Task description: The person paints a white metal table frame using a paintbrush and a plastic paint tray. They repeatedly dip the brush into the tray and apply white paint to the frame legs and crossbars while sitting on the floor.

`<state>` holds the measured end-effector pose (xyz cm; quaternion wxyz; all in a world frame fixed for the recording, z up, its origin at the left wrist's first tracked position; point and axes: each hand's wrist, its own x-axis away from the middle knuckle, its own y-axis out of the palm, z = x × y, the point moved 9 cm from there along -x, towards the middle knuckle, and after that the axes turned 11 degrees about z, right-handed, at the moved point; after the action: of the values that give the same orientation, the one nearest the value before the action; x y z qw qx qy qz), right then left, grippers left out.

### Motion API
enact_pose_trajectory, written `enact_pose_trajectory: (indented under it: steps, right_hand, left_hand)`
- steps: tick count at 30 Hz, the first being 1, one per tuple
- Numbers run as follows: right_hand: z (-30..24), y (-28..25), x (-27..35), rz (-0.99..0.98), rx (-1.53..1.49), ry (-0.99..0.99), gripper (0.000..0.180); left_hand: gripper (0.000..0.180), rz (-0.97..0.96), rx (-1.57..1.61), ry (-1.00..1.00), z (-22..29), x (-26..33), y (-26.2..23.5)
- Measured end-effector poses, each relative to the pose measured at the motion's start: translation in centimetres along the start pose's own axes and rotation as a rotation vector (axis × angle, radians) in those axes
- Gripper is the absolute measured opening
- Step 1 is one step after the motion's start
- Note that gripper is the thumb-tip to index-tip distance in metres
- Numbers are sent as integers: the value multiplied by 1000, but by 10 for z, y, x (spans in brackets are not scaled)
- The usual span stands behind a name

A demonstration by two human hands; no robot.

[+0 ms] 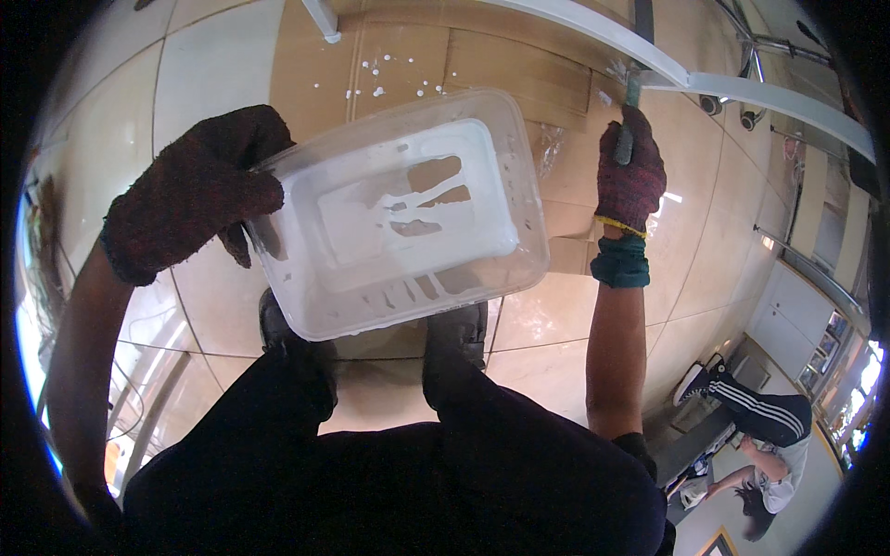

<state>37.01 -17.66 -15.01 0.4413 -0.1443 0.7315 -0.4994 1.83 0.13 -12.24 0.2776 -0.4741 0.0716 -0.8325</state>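
Observation:
My left hand (199, 190), in a dark red knit glove, grips the left rim of a clear plastic tub (528, 199). The tub tilts over my shoes, and white paint (362, 222) coats its bottom in a thin, streaked layer. At the right my gloved right hand (633, 171) is closed round the green handle of a paintbrush (633, 93). The brush points away from me, its far end beside a white frame bar (691, 79); whether they touch, I cannot tell. Its bristles are hard to make out.
Flattened cardboard (399, 56), spotted with white paint drops, covers part of the tiled floor (222, 69). Castors (711, 104) stand beyond the frame at the upper right. Another person (765, 445) is bent over at the lower right.

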Motion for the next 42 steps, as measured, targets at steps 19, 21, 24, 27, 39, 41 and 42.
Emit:
enact_pose_trajectory:
  steps: [19, 21, 24, 27, 39, 41, 42]
  right_hand:
    - [-7, 11, -34, -226, 159, 107, 32]
    - [-3, 6, -37, -185, 117, 98, 33]
    - [-5, -6, -26, -141, 178, 133, 33]
    - [-10, -5, -13, -123, 155, 90, 32]
    - [-5, -1, -19, -108, 181, 50, 32]
    - [-12, -6, -15, -94, 171, 43, 33]
    - [-15, -5, -12, -104, 176, 25, 33]
  left_hand:
    - [46, -53, -67, 23, -1, -3, 2]
    - [43, -52, -15, 18, -1, -2, 2]
    - [37, 20, -50, 111, 1, -3, -3]
    - [24, 48, -72, 168, 11, 1, -5]
    - [28, 80, -93, 172, 10, 6, -6]
    - [26, 34, -63, 122, 4, 3, -3]
    - [26, 11, -48, 97, 2, 2, -2]
